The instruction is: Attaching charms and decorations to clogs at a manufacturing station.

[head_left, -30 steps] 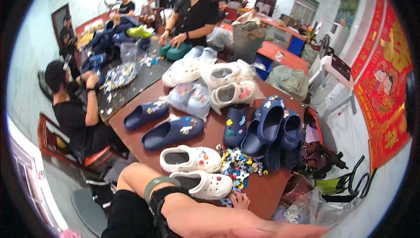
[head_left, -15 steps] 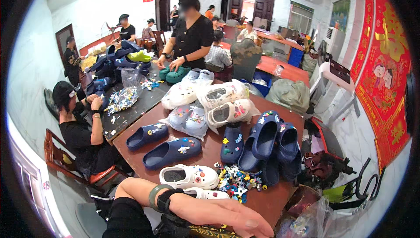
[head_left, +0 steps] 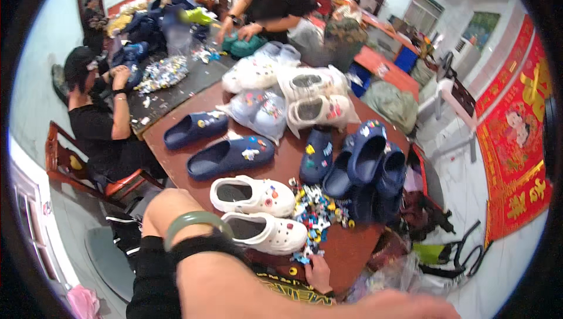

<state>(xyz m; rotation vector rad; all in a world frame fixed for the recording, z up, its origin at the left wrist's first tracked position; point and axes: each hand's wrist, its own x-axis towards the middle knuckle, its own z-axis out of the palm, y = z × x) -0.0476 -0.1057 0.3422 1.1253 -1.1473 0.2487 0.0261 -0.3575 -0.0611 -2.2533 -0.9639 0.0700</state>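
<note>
Two white clogs lie side by side near me. The farther white clog carries several colourful shoe charms; the nearer white clog shows a dark red one near its strap. Right of them spreads a pile of small mixed shoe charms. My right hand is at the near end of this pile, fingertips closed together against the charms; whatever they hold is too small to make out. My left forearm, with a green bangle, crosses the foreground. My left hand is blurred at the bottom edge, its fingers unclear.
Navy clogs with charms stand left, and more navy clogs are stacked right. Bagged clogs cover the far part of the brown table. Co-workers sit and stand at the dark table beyond. A red banner hangs on the right wall.
My view has tilted and shifted. My left arm is now nearer and larger, its hand lower right. The nearer white clog is less covered, and my right hand has appeared at the charms.
</note>
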